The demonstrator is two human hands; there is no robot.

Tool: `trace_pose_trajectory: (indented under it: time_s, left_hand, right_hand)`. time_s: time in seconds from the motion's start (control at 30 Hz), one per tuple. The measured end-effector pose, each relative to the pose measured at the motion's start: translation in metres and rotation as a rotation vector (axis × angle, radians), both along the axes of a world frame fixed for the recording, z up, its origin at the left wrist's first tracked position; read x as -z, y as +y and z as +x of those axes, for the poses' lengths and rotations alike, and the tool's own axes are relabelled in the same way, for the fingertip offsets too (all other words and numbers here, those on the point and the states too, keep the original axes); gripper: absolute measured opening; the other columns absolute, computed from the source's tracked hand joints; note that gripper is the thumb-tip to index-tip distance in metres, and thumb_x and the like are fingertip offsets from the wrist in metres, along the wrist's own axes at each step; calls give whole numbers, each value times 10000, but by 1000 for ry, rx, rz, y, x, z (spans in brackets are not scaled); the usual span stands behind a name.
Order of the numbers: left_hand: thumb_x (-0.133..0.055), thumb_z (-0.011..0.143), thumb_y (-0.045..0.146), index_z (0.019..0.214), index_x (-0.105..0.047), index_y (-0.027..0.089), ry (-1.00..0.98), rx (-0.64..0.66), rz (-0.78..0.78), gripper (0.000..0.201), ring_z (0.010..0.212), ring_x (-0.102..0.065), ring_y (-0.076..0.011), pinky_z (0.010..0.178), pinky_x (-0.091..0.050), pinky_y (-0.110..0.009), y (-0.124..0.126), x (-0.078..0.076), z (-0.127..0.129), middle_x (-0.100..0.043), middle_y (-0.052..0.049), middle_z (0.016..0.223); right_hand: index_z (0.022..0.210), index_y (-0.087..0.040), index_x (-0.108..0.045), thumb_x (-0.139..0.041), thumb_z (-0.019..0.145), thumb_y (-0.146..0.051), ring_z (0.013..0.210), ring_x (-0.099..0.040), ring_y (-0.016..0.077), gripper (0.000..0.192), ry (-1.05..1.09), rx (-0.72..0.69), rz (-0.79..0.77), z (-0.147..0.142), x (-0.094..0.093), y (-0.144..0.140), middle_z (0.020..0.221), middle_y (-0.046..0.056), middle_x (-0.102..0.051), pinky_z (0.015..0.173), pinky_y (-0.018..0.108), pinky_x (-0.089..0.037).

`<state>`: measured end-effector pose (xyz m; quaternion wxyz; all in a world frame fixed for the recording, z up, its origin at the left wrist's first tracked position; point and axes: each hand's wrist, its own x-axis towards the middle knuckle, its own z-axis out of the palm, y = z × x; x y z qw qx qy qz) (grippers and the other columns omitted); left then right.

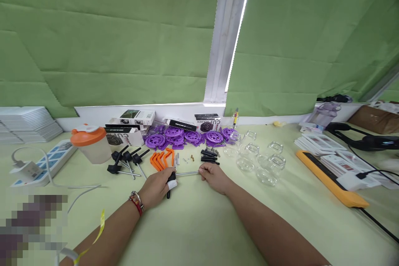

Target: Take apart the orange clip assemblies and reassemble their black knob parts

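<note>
My left hand (155, 190) is closed around the black block (171, 177) of a metal rod with a black block head. Its silver shaft (187, 173) points right, and a short black stub (168, 194) sticks out below. With thumb and fingertips, my right hand (215, 178) pinches the shaft's far end; whether a small part is there too is hidden. Similar black-headed rods (114, 169) lie to the left. Beyond my hands are orange curved pieces (158, 161), silver pins (176, 159), tiny brass parts (192, 158), black cylindrical pieces (208, 158) and small springs (213, 151).
Purple spoked discs (174, 132) and printed boxes (207, 123) line the back. Several clear glass cups (266, 174) stand right. An orange-lidded bottle (90, 143) and white power strip (51, 162) are left; an orange-edged power strip (330, 178) and white cards (319, 143) lie far right.
</note>
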<state>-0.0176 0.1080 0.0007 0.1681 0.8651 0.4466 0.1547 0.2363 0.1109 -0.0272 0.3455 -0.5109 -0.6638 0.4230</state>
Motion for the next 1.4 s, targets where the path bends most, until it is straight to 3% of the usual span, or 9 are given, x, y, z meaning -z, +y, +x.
trace_pose_trajectory:
  time_s: [0.17, 0.37, 0.8, 1.0, 1.17, 1.4]
  left_hand:
    - [-348, 875, 385, 1096, -453, 235, 7, 6, -1, 287, 811, -558, -206, 689, -394, -291, 0, 0, 0, -611, -49, 923]
    - [-348, 877, 381, 1105, -444, 239, 7, 8, 3, 285, 811, -557, -208, 693, -394, -295, 0, 0, 0, -610, -48, 922]
    - [-348, 878, 385, 1105, -449, 236, 11, -1, -1, 290, 857, -566, -218, 704, -400, -298, -1, -2, 0, -616, -59, 973]
    - [-350, 879, 389, 1111, -454, 236, 0, -2, -5, 297, 880, -566, -220, 718, -399, -297, -2, -5, 1, -618, -64, 987]
    - [-345, 883, 388, 1103, -451, 235, 4, 11, 1, 287, 863, -567, -214, 704, -397, -288, -2, -4, 1, -618, -58, 974]
    - [-352, 880, 391, 1107, -447, 235, 2, 6, 2, 292, 851, -564, -214, 698, -392, -288, -1, -3, 0, -618, -52, 965]
  right_hand:
    - [907, -187, -527, -527, 785, -304, 613, -505, 117, 169, 101, -11, 4, -1, 1, 0, 660, -22, -515, 569, 234, -378]
    - [820, -189, -538, -496, 796, -283, 557, -443, 105, 106, 8, -9, 7, -1, -5, -3, 633, -18, -539, 537, 226, -338]
    - [722, -183, -544, -449, 837, -370, 519, -381, 99, 239, -48, 2, 14, -1, -7, -3, 631, -12, -542, 500, 220, -306]
    - [911, -195, -528, -512, 796, -308, 613, -492, 116, 161, 96, -18, -1, -2, -2, -2, 690, -17, -522, 575, 236, -380]
    - [838, -199, -521, -499, 788, -250, 602, -477, 117, 75, 51, -29, 4, -2, 1, 0, 642, -22, -523, 569, 235, -367]
    - [819, -190, -544, -467, 817, -291, 555, -418, 104, 127, -29, -12, -5, -2, -5, -3, 657, -9, -551, 514, 215, -317]
